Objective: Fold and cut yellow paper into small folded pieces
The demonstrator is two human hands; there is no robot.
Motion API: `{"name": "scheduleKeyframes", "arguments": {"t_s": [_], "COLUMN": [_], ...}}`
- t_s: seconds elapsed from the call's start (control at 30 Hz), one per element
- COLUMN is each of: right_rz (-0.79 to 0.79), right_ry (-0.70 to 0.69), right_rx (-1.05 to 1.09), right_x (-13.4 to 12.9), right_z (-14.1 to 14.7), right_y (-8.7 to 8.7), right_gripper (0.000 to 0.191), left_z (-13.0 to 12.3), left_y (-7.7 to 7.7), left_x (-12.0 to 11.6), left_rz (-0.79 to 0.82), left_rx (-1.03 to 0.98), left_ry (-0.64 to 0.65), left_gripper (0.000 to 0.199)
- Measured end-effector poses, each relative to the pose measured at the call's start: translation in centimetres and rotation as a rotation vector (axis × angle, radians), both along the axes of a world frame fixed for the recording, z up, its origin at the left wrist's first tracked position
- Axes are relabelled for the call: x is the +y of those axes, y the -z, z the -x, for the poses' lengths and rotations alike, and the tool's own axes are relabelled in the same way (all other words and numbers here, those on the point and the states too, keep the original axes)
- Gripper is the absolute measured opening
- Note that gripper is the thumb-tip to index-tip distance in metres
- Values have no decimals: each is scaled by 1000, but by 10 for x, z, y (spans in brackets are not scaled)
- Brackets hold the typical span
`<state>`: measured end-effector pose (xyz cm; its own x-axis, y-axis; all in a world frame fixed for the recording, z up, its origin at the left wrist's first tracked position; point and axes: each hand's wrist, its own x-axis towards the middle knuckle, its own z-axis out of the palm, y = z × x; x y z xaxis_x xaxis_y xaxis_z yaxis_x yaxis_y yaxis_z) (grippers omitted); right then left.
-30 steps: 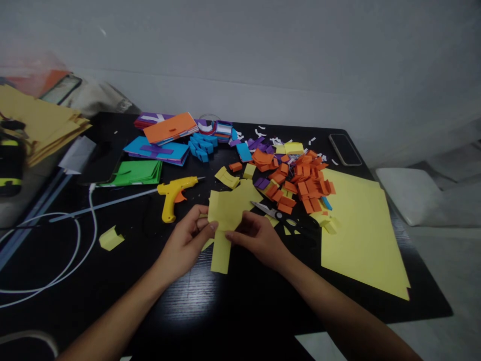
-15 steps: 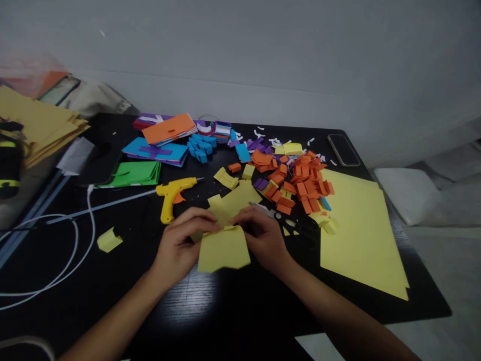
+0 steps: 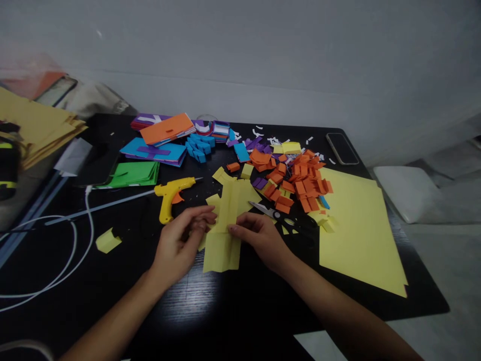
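Note:
A creased strip of yellow paper [image 3: 222, 245] stands lengthwise between my hands, near the middle of the black table. My right hand [image 3: 263, 238] pinches its right edge between thumb and fingers. My left hand [image 3: 184, 240] is at its left side, with fingers curled and thumb close to them; what they hold there, if anything, is hidden. More yellow paper [image 3: 248, 195] lies behind the strip. Black-handled scissors [image 3: 280, 215] lie just beyond my right hand, and a yellow glue gun [image 3: 172, 195] lies beyond my left hand.
Folded orange pieces [image 3: 306, 183] are heaped behind the scissors. Large yellow sheets [image 3: 356, 230] lie on the right, below a phone [image 3: 341, 149]. Green folded paper [image 3: 137, 173] and blue folded paper [image 3: 150, 150] sit at back left. A white cable [image 3: 90, 220] loops on the left.
The yellow paper has opened from a folded-over shape into a long upright strip. My left fingers have moved slightly off its crease, and my right hand now pinches its edge.

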<state>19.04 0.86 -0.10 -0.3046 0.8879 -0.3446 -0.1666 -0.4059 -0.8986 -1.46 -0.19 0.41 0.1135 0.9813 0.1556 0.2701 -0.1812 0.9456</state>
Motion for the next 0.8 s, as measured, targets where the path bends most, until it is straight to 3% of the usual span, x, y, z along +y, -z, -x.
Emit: {"name": "scheduleKeyframes", "arguments": {"t_s": [0.1, 0.17, 0.47, 0.8], "right_rz": [-29, -56, -119, -215], "right_ry": [17, 12, -53, -67], "right_rx": [-46, -80, -155, -262], "right_x": [1, 0, -1, -2], "right_z": [0, 1, 2, 0], "right_y": [2, 4, 5, 5], "right_gripper": [33, 34, 32, 24], "left_z": [-5, -8, -10, -5], "left_y": [-1, -1, 2, 5], "left_x": [3, 3, 3, 2], "left_rz": [288, 354, 394, 357], "left_rx": [-165, -175, -162, -19], "left_ry": [63, 98, 42, 85], "left_gripper": [19, 15, 21, 29]}}
